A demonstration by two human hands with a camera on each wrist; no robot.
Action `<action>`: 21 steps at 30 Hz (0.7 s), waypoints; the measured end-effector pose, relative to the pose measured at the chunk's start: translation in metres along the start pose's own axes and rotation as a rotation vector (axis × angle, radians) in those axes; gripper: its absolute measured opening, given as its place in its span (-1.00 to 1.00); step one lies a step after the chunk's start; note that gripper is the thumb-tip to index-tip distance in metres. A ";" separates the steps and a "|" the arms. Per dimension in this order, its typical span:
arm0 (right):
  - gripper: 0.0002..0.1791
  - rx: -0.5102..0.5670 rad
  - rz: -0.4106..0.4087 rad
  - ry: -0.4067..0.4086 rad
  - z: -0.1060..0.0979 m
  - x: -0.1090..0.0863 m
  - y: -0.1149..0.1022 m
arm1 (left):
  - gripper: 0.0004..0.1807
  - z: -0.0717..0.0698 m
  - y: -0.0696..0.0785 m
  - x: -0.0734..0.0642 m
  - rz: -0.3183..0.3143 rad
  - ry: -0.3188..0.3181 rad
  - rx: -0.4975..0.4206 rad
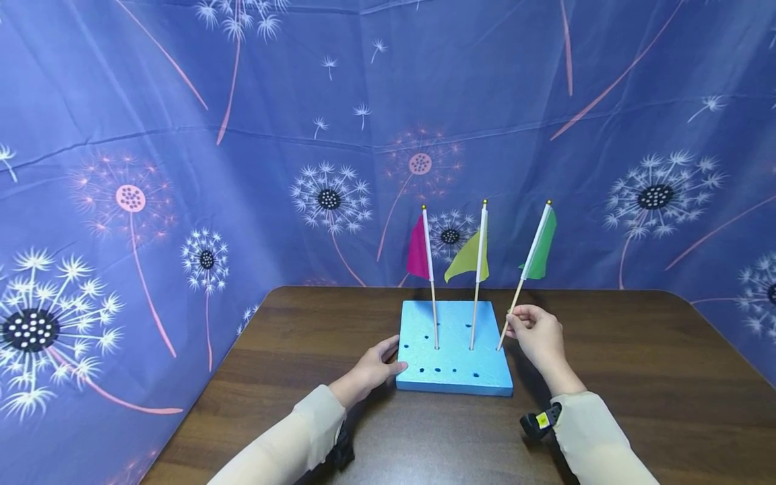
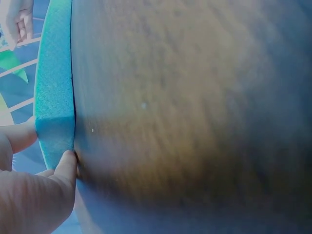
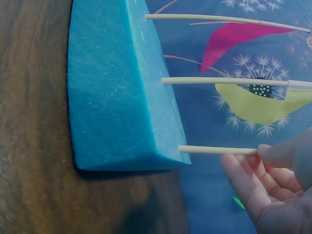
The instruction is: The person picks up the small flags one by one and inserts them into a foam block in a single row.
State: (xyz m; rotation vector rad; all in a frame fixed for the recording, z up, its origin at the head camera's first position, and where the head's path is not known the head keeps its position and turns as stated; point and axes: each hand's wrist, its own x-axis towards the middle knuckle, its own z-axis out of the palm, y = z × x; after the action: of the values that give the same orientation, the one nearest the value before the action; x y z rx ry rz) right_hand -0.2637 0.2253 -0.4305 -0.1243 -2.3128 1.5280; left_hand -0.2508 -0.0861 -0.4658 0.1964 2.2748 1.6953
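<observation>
A light-blue foam board (image 1: 445, 384) with several holes lies on the table. Thumb and fingers of my left hand (image 1: 372, 369) grip its left edge; the left wrist view shows fingertips on both faces of the board (image 2: 56, 83). My right hand (image 1: 538, 337) pinches the wooden stick of a green flag (image 1: 541, 246) between thumb and fingertips. That stick tilts to the right, its lower end at the board's right side. A magenta flag (image 1: 419, 249) and a yellow flag (image 1: 469, 259) stand on sticks in the board, the yellow one in the middle.
The brown wooden table (image 1: 642, 364) reaches back to a blue cloth (image 1: 509, 101) with dandelion prints, which hangs behind and at the sides. A black wrist strap (image 1: 541, 421) is on the right forearm.
</observation>
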 end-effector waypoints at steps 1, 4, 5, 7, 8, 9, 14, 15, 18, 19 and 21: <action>-0.84 -0.009 -0.006 0.006 0.001 0.000 0.000 | -0.28 0.000 0.000 0.000 0.001 0.001 0.000; -0.85 -0.034 -0.012 0.025 0.002 -0.002 0.002 | -0.28 0.000 -0.001 0.001 0.000 0.001 0.001; -0.85 -0.038 -0.011 0.034 0.003 -0.003 0.003 | -0.28 0.000 -0.001 0.001 -0.001 0.001 0.003; -0.86 -0.042 -0.009 0.047 0.004 -0.004 0.005 | -0.28 0.000 -0.002 0.001 -0.002 0.003 0.007; -0.86 -0.040 -0.009 0.051 0.005 -0.004 0.006 | -0.28 0.000 -0.002 0.001 -0.002 0.003 0.007; -0.86 -0.033 -0.009 0.055 0.005 -0.005 0.007 | -0.28 -0.001 -0.003 0.001 -0.002 0.004 0.006; -0.85 -0.012 -0.010 0.042 0.005 -0.005 0.008 | -0.27 -0.001 -0.002 0.001 0.006 -0.006 0.001; -0.85 -0.013 -0.007 0.038 0.005 -0.004 0.007 | -0.27 -0.001 -0.002 0.001 0.005 -0.012 0.000; -0.85 -0.020 -0.002 0.027 0.004 -0.003 0.006 | -0.26 -0.002 0.001 0.001 0.002 -0.025 0.010; -0.85 -0.025 0.003 0.024 0.004 -0.003 0.006 | -0.26 -0.003 0.002 0.001 0.003 -0.028 0.020; -0.84 -0.034 0.001 0.017 0.005 -0.003 0.005 | -0.26 -0.004 0.003 0.001 -0.002 -0.029 0.031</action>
State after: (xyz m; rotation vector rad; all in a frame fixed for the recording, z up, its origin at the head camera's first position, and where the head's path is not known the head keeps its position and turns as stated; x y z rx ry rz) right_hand -0.2632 0.2224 -0.4370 -0.1469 -2.3267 1.4833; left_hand -0.2530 -0.0884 -0.4616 0.2232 2.2807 1.6464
